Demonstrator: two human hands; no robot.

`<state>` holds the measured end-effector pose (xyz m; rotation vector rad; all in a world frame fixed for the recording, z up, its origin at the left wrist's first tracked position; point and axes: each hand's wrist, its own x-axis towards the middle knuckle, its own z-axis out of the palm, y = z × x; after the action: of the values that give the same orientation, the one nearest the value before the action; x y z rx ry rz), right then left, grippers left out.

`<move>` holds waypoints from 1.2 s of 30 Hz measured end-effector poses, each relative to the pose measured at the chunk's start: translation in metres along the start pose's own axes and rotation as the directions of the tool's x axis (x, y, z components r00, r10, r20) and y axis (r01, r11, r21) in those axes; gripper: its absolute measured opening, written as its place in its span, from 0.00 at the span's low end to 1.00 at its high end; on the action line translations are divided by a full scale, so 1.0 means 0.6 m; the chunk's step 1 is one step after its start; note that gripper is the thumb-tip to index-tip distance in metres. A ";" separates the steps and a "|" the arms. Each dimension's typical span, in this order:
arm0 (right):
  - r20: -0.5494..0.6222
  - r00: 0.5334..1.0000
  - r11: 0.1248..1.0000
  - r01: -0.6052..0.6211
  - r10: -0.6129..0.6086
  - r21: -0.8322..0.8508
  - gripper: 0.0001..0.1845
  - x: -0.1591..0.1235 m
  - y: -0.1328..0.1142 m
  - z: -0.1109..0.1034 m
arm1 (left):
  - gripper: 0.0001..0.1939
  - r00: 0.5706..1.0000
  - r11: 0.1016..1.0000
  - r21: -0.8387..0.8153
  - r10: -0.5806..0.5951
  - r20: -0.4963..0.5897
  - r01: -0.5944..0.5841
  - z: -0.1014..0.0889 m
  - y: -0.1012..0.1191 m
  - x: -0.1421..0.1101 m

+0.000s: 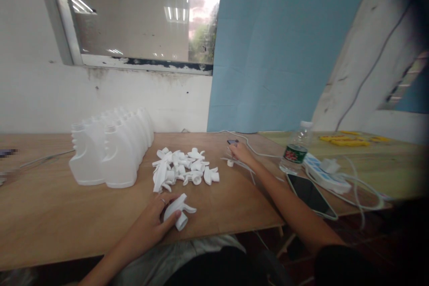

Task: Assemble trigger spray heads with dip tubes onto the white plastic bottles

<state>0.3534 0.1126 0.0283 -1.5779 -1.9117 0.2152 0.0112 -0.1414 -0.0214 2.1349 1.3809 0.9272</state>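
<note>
My left hand (pixel 160 220) is closed around a white trigger spray head (pixel 174 208) near the table's front edge. The trigger of this head points right, and its round collar faces down toward me. Farther back, a loose pile of white trigger spray heads (pixel 181 165) lies on the table. My right hand (pixel 239 152) reaches over thin white tubes (pixel 246 167) right of the pile, its fingers curled together. Whatever is between those fingers is too small to make out. Just beyond the fingertips is a small dark object (pixel 232 141); a small white cap-like piece (pixel 230 163) sits below them.
Rows of white plastic bottles (pixel 119 165) without caps stand left of the pile. To the right are a water bottle (pixel 295 152), a phone (pixel 311 194) and a power strip (pixel 323 174) with cables. Yellow pieces (pixel 348 140) lie behind these.
</note>
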 end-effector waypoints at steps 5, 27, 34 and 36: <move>0.032 0.999 0.999 -0.037 0.037 -0.016 0.16 0.000 0.001 -0.002 | 0.23 1.000 1.000 0.001 -0.008 0.007 0.008 -0.002 0.002 0.000; -0.023 0.999 0.995 -0.033 0.036 0.092 0.18 0.008 -0.001 0.005 | 0.20 0.998 0.998 -0.005 0.055 -0.028 -0.055 -0.001 0.013 0.001; -0.235 0.972 0.991 0.032 -0.001 0.130 0.19 0.011 0.008 -0.030 | 0.18 0.993 0.998 0.027 0.064 -0.100 -0.062 0.004 0.014 0.001; -0.290 0.957 0.991 0.042 -0.005 0.124 0.17 0.011 0.015 -0.040 | 0.18 0.989 0.997 0.040 0.073 -0.128 -0.068 0.006 0.013 0.001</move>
<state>0.3738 0.1145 0.0452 -1.4147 -1.6553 0.0889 0.0191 -0.1444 -0.0184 2.1973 1.4004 1.0929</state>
